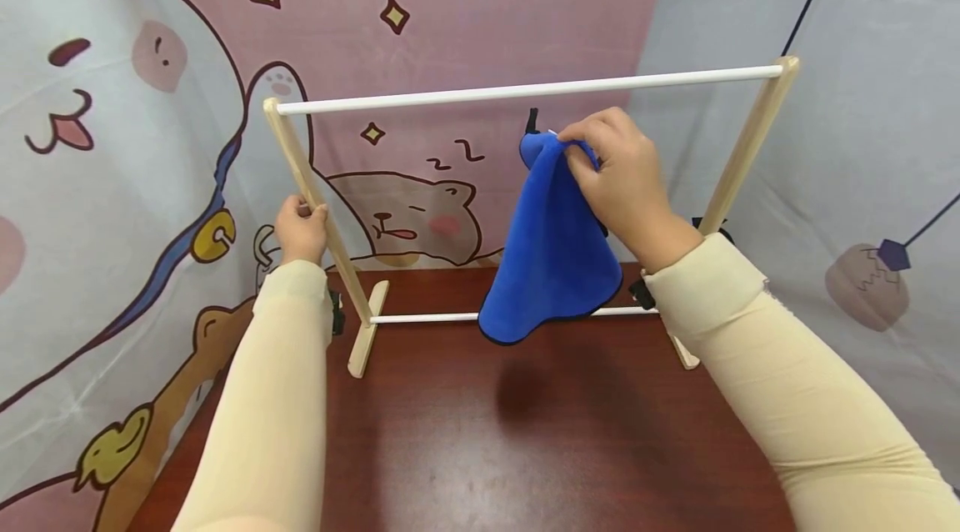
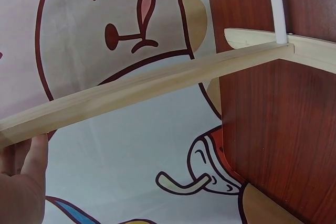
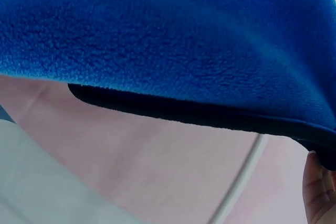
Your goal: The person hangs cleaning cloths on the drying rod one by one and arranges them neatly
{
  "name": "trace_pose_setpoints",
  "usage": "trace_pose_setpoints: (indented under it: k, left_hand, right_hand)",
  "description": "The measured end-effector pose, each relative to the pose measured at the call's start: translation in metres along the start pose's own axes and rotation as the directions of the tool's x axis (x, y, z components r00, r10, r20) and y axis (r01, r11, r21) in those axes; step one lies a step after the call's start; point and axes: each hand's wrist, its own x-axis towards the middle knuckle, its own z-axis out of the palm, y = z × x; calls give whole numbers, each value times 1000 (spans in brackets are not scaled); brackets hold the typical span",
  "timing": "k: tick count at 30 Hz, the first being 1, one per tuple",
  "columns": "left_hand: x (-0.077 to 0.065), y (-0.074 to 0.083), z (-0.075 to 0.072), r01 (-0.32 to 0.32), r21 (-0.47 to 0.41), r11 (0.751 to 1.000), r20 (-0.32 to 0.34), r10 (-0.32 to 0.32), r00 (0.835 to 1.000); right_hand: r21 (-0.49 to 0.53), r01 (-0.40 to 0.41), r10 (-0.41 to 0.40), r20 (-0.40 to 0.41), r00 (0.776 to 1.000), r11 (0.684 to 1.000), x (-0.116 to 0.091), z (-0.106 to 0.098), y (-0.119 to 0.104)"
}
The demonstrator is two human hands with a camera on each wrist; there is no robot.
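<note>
A plush blue towel [image 1: 551, 240] with black edging hangs in folds from my right hand [image 1: 618, 169], whose thumb and fingers pinch its upper part. A small black loop [image 1: 532, 120] sticks up beside the pinched spot. In the right wrist view the towel [image 3: 157, 40] fills the upper part, and the hand [image 3: 320, 192] shows at the lower right. My left hand [image 1: 300, 228] grips the left wooden post [image 1: 343, 265] of a rack. Seen from the left wrist, that post [image 2: 142, 90] runs slantwise above the hand [image 2: 26, 187]. The towel is below the rack's white top rod [image 1: 450, 96].
The rack stands on a dark red-brown table [image 1: 450, 432]. Its right post [image 1: 738, 148] rises behind my right forearm, and a white lower bar [image 1: 423, 318] joins the feet. A cartoon-printed cloth backdrop [image 1: 465, 15] surrounds the table at the back and sides.
</note>
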Motion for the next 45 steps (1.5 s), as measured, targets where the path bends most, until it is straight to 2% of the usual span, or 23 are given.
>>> trace_pose_setpoints:
  k: [13,17,30,36,45]
  left_hand:
    - [3,2,-1,-2,-14,1000,2,2,1000]
    - [3,1,-1,-7,-22,1000,2,7,1000]
    - [-3,2,-4,-4,-25,1000,17,5,1000]
    - [-1,1,-4,-10,-25,1000,16,10,1000]
    - [0,3,-3,-10,-46,999,14,11,1000]
  right_hand:
    - [-10,91,-92,-77,993,996,33,-14,-22]
    - [-22,87,-89,-95,992,996,46,-17,-26]
    - [-49,-83,76,-120,990,995,88,-24,-29]
    - [-85,-218,210,-96,973,972,104,-27,-23]
    - [-162,-317,308,-78,948,935,115,-28,-11]
